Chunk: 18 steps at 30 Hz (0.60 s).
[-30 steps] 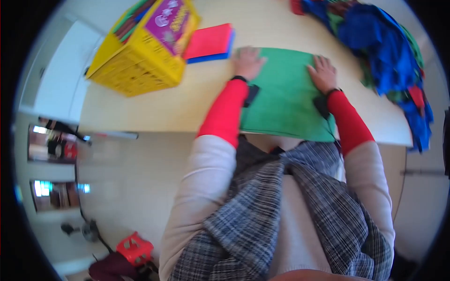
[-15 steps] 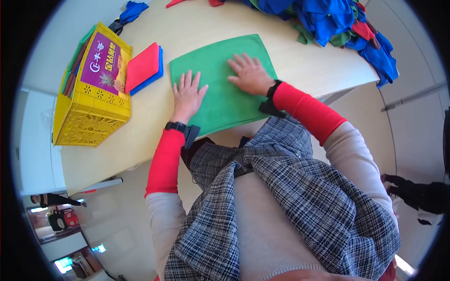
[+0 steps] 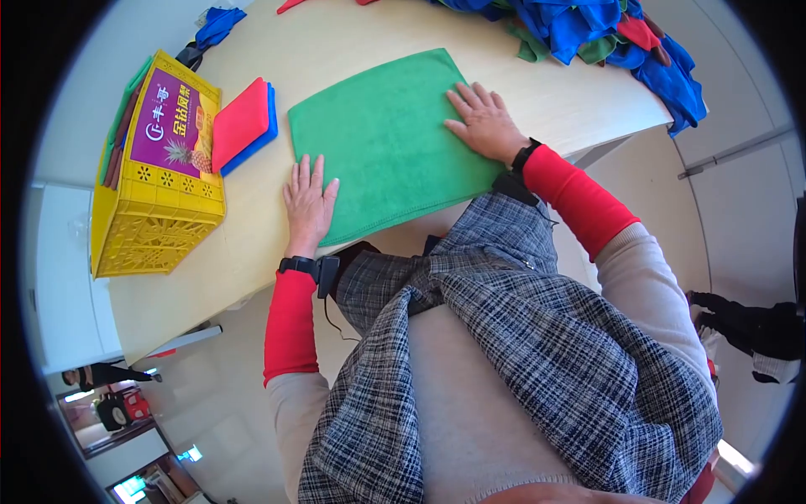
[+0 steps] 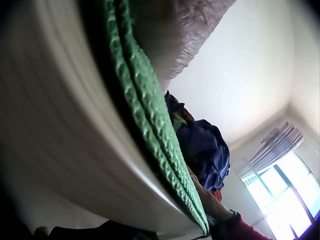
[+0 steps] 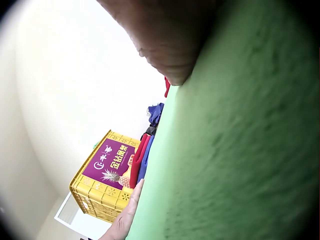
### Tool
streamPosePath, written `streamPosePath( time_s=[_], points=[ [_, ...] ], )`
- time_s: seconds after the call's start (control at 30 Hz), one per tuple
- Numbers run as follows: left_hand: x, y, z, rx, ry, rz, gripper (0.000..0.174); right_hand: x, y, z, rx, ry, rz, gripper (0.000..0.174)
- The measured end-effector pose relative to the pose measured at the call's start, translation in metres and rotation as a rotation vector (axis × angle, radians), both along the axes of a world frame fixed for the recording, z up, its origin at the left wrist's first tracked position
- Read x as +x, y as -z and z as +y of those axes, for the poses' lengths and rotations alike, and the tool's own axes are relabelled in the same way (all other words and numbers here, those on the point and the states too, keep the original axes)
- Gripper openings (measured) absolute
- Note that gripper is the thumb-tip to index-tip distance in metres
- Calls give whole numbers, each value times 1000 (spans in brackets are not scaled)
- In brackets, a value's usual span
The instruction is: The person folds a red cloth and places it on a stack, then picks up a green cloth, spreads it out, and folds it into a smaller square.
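A green towel (image 3: 386,147) lies flat and smooth on the pale table, its near edge along the table's front edge. The left wrist view shows its stitched rim (image 4: 150,115) in two layers, one over the other. My left hand (image 3: 310,206) rests at the towel's left edge, fingers straight and pointing away from me. On the right edge lies my right hand (image 3: 489,126), palm down with fingers extended and slightly spread. In the right wrist view the heel of this hand (image 5: 160,42) is right at the green surface. Neither hand grips anything.
Left of the towel, a folded red cloth (image 3: 240,122) lies on a blue one (image 3: 256,149), beside a yellow crate (image 3: 168,197) holding folded cloths. A heap of crumpled blue, green and red cloths (image 3: 579,29) fills the back right, hanging over the table's edge.
Both hands have slid outward over the towel, the left to its left edge and the right to its right edge. The head view has turned; the towel stays spread flat.
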<state>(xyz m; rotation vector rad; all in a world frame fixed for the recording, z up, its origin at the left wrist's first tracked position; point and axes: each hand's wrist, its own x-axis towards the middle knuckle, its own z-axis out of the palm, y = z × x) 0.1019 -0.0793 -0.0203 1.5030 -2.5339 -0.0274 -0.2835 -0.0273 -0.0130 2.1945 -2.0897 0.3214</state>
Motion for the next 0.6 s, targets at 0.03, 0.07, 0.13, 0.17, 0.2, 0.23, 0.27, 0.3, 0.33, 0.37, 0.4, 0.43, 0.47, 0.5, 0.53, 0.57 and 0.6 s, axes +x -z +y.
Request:
streamPosePath(
  time_s=[0.03, 0.07, 0.13, 0.17, 0.2, 0.23, 0.27, 0.3, 0.33, 0.37, 0.4, 0.43, 0.47, 0.5, 0.53, 0.57, 0.6],
  points=[
    [3, -1, 2, -1, -7, 2, 60, -4, -1, 3, 6, 15, 5, 66],
    [6, -1, 5, -2, -15, 4, 60, -7, -1, 6, 13, 30, 10, 66],
    [14, -2, 15, 5, -32, 2, 61, -13, -5, 16, 17, 52, 58, 66],
    [16, -4, 21, -11, -58, -17, 60, -14, -8, 21, 15, 80, 107, 65],
    [17, -8, 28, -28, -83, -37, 60, -12, -12, 23, 11, 109, 155, 65],
    [16, -12, 32, -45, -106, -57, 60, -4, -14, 24, 15, 103, 151, 65],
    [12, -14, 39, -39, -109, -62, 60, 6, -13, 29, -28, 35, 107, 65],
    [0, -19, 50, -55, -70, -48, 60, 19, -13, 36, -72, -29, 62, 65],
    [-13, -23, 62, -71, -30, -32, 60, 33, -15, 44, -116, -92, 17, 64],
    [-25, -24, 72, -88, 8, -14, 60, 53, -19, 50, -111, -92, 14, 64],
    [-38, -21, 79, -88, 8, -17, 60, 76, -23, 55, -72, -166, -60, 65],
    [-50, -18, 85, -104, 75, 15, 62, 89, -26, 58, -35, -242, -134, 65],
    [-56, -17, 89, -120, 141, 47, 65, 94, -24, 62, -37, -246, -136, 65],
    [-57, -17, 93, -120, 136, 45, 65, 98, -19, 64, -10, -269, -132, 66],
    [-56, -18, 96, -114, 147, 42, 66, 103, -15, 66, 15, -293, -129, 67],
    [-55, -20, 98, -109, 158, 39, 68, 106, -12, 65, 40, -318, -126, 69],
    [-52, -21, 100, -104, 169, 37, 70, 102, -11, 64, 39, -323, -128, 69]
  ],
)
